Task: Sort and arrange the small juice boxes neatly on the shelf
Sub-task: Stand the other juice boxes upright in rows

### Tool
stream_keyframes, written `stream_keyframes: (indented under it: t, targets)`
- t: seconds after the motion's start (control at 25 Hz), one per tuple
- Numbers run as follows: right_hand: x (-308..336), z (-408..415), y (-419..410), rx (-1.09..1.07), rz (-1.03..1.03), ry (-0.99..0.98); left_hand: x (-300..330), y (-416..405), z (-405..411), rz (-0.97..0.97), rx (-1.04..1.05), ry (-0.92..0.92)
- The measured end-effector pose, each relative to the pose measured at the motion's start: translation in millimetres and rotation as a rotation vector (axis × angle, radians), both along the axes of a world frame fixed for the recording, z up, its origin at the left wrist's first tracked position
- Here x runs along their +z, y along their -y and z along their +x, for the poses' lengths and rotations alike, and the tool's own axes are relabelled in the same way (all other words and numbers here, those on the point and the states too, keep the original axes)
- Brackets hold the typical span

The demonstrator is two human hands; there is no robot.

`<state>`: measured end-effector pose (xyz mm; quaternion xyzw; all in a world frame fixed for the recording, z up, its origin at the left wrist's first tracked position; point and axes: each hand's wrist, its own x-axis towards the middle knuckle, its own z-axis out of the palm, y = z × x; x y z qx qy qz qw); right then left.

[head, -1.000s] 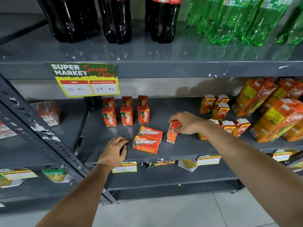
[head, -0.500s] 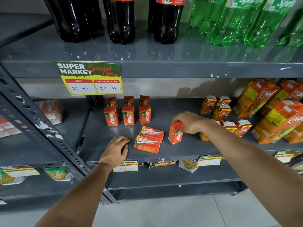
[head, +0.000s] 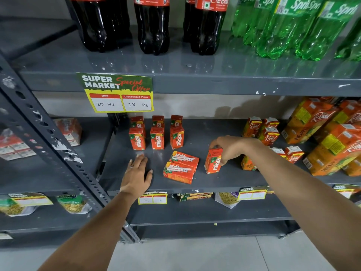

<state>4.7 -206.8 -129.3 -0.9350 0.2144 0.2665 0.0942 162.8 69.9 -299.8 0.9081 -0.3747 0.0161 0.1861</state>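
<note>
My right hand (head: 231,148) grips the top of a small orange Maaza juice box (head: 213,162), which stands upright on the grey middle shelf (head: 195,185). Two more Maaza boxes (head: 181,166) lie flat just left of it. Several Maaza boxes (head: 157,133) stand in neat rows at the back left. My left hand (head: 137,174) rests flat on the shelf, fingers spread, holding nothing. Small Real juice boxes (head: 269,133) stand and lie to the right, one partly hidden behind my right wrist.
Large Real pineapple cartons (head: 328,145) fill the shelf's right end. Cola bottles (head: 152,24) and green Sprite bottles (head: 289,26) stand on the shelf above. A price sign (head: 119,92) hangs from that shelf's edge. A slotted upright (head: 58,149) runs diagonally at left. Snack packets (head: 195,196) lie below.
My right hand has tipped the Maaza box from a lean to upright and shifted it slightly. My left hand has slid forward on the shelf and spread its fingers.
</note>
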Motion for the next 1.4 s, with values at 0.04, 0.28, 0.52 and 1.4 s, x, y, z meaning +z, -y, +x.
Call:
stream_keyframes:
  t: [0.04,0.28,0.52,1.4]
  targets:
    - [4.2,4.3,-2.0,0.0,0.026,0.004,0.5,-1.3,0.2,0.008,0.011,0.003]
    - [-11.3,51.1,-35.7,0.009,0.075,0.248,1.0,-2.8,-1.1,0.035,0.032,-0.03]
    - [-55.4,73.7,-60.6,-0.008,0.06,0.101,-0.3,-3.8,0.2,0.009,0.027,-0.049]
    - [-54.4,83.2,-60.3,0.022,0.088,0.203,-4.3,-4.1,0.3,-0.037,0.037,-0.032]
